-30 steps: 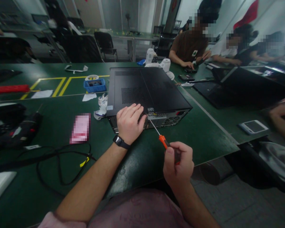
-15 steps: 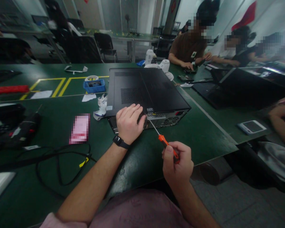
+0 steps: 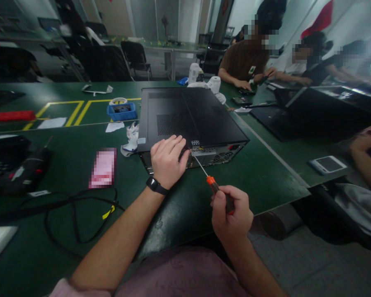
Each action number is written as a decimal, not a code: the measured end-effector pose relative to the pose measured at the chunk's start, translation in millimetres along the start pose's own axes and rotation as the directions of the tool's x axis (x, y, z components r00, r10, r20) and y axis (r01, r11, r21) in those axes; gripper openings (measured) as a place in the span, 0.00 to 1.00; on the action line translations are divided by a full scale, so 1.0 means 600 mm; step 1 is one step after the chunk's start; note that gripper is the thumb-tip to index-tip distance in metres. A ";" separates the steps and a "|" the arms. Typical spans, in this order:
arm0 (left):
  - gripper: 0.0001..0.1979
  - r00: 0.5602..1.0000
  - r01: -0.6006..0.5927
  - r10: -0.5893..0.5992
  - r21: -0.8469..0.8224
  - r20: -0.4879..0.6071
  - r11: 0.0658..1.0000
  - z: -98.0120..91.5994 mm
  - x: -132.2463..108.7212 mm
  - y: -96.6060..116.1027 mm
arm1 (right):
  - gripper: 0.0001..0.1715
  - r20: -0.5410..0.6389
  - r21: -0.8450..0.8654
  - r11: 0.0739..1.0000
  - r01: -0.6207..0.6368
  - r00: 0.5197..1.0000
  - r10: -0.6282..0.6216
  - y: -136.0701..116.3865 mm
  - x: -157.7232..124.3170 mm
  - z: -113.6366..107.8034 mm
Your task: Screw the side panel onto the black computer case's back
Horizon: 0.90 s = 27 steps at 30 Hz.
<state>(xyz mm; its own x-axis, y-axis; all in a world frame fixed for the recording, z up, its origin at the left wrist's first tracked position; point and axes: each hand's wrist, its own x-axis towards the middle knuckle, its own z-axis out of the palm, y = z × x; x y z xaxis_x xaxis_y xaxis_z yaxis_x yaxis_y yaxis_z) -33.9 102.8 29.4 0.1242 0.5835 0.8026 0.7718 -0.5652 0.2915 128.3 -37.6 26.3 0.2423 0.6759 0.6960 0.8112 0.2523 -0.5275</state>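
Note:
A black desktop computer case [image 3: 179,111] lies flat on the green table, its metal back panel with ports and a fan grille facing me. My left hand [image 3: 167,159], wearing a black watch, rests over the case's near top edge. Its fingers lie on the cover and its thumb sits by the back panel. In my right hand [image 3: 231,212] is a screwdriver [image 3: 212,181] with an orange and dark handle, gripped between thumb and fingers. The slim shaft slants up to the back panel, its tip beside my left thumb. Whatever the tip touches is too small to make out.
A blue bin [image 3: 122,111], crumpled white gloves [image 3: 130,140] and a pink packet [image 3: 103,167] lie left of the case. Further left are a power drill [image 3: 34,169] and black cables [image 3: 76,218]. A phone [image 3: 327,165] lies right, near other people.
The screwdriver handle has turned about its axis, showing its dark side where more orange showed before. My right hand has shifted very slightly; my left hand stays put.

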 end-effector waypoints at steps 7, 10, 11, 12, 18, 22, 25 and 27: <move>0.13 0.999 0.024 -0.024 0.002 0.022 1.000 0.000 0.001 0.002 | 0.16 -0.003 0.058 0.996 0.069 0.998 -0.069 -0.004 0.005 0.001; 0.13 0.999 0.023 -0.023 0.003 0.021 1.000 0.000 0.000 0.001 | 0.17 0.000 0.067 0.992 0.109 0.994 -0.109 -0.008 0.008 0.000; 0.13 1.000 0.022 -0.022 0.002 0.019 1.000 0.000 0.000 0.001 | 0.16 -0.008 0.052 0.992 0.119 0.993 -0.119 -0.008 0.009 0.000; 0.13 1.000 0.020 -0.020 0.001 0.014 1.000 -0.001 0.000 0.001 | 0.14 -0.019 0.029 0.992 0.123 0.992 -0.122 -0.008 0.009 -0.001; 0.13 1.000 0.025 -0.025 -0.027 0.006 0.999 -0.003 0.002 0.003 | 0.08 0.032 0.029 1.000 -0.004 0.999 0.003 0.003 0.003 -0.003; 0.13 1.000 0.015 -0.015 -0.016 0.006 1.000 -0.002 0.001 0.002 | 0.11 0.027 0.045 0.999 0.011 1.000 -0.012 0.000 0.004 -0.004; 0.13 1.000 0.018 -0.018 -0.009 0.013 1.000 -0.001 0.000 0.001 | 0.14 -0.018 0.025 0.998 0.061 0.998 -0.061 -0.007 0.009 -0.003; 0.13 1.000 0.011 -0.011 -0.006 0.006 1.000 -0.001 0.000 0.000 | 0.13 -0.033 0.017 0.996 0.088 0.996 -0.088 -0.009 0.011 -0.002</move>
<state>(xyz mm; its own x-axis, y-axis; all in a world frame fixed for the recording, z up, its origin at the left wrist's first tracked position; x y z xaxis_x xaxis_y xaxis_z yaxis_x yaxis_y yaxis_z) -34.1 102.1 29.6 0.1199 0.5931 0.7962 0.7693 -0.5624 0.3031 126.4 -35.3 34.2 0.1875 0.6283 0.7551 0.8202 0.3228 -0.4723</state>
